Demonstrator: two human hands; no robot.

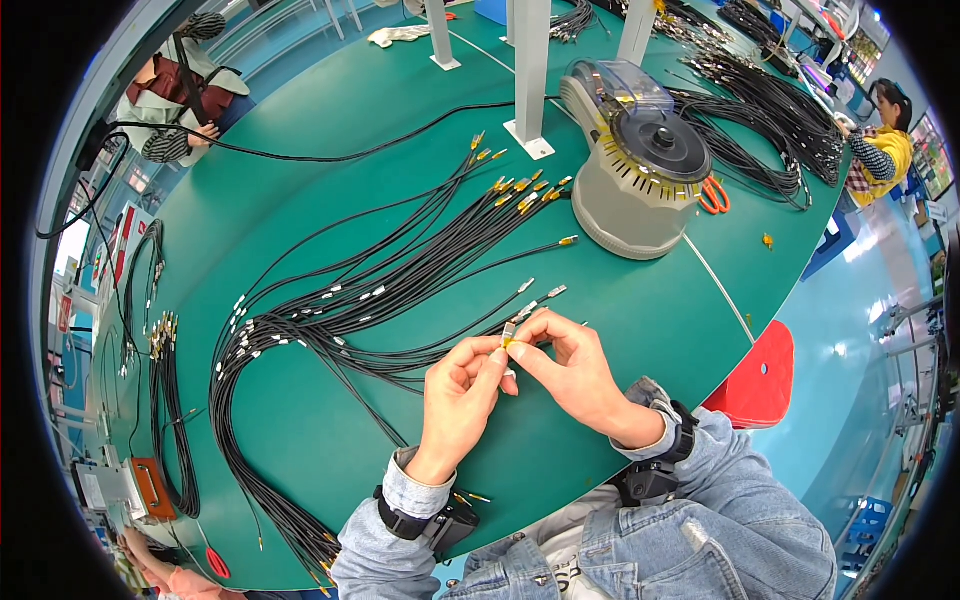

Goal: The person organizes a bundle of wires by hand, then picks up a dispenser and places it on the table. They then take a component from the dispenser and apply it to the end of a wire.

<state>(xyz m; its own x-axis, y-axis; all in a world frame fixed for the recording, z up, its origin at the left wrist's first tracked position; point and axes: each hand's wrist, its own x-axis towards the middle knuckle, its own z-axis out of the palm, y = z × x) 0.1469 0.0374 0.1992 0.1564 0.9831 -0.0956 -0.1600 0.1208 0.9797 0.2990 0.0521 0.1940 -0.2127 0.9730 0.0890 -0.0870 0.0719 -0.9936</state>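
Head view: left hand (458, 400) and right hand (578, 378) meet above the green table (640, 310), both pinched shut at the fingertips around one small silver cable connector (509, 330) with yellow tape (507, 342) on it. Which hand bears most of the hold, can't tell; fingers hide the cable behind it. Black cable bundle (290, 330) curves across the table just left of the hands; many yellow-taped ends (520, 192) fan out toward the grey round tape dispenser (635, 190), yellow pieces around its rim. Two silver cable ends (540, 291) lie just beyond the fingers, apparently untaped. Orange-handled scissors (714, 196) sit beside the dispenser. Step in hand looks like wrapping or smoothing tape on the connector; next move probably calls for one hand steadying it while the other presses the tape flat, without twisting it.
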